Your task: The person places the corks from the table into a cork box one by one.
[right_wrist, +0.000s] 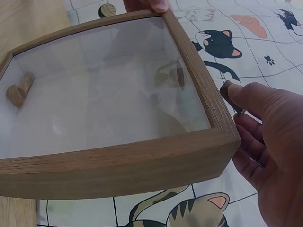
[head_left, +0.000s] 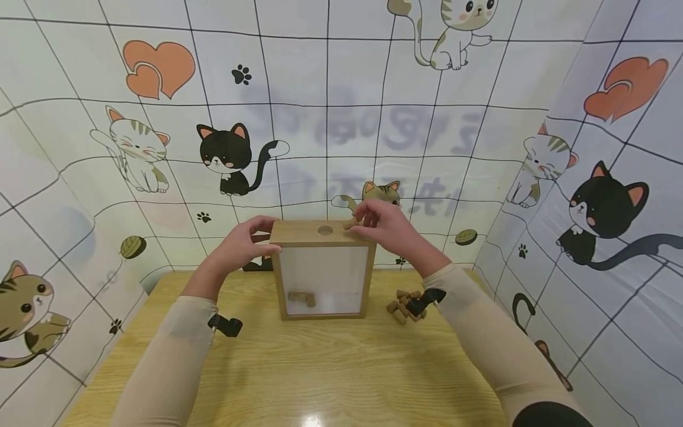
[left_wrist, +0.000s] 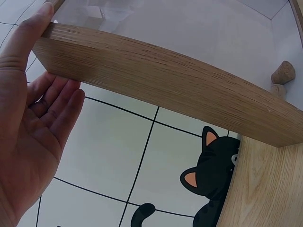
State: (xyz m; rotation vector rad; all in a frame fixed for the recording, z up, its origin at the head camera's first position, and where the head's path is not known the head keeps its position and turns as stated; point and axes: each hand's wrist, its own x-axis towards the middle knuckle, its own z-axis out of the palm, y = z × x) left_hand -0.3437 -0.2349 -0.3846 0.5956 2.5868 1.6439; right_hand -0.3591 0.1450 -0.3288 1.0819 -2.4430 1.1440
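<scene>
A shallow wooden box [head_left: 369, 279] with a clear front stands upright on the table, with a round hole [head_left: 325, 230] in its top. My left hand [head_left: 248, 240] grips the box's upper left corner, thumb at the front and fingers behind, also seen from the left hand [left_wrist: 33, 109] side. Over the right part of the top, my right hand [head_left: 381, 222] pinches a small brown cork [head_left: 350, 223] between thumb and fingers, to the right of the hole. In the right wrist view this cork [right_wrist: 226, 93] is dark and partly covered by the thumb. A few corks [head_left: 302, 298] lie inside at the box's lower left.
A loose pile of several corks [head_left: 400, 311] lies on the wooden table [head_left: 299, 367] to the right of the box, partly hidden by the right wrist camera [head_left: 425, 301]. A white cat-print sheet [head_left: 320, 77] hangs behind and at both sides.
</scene>
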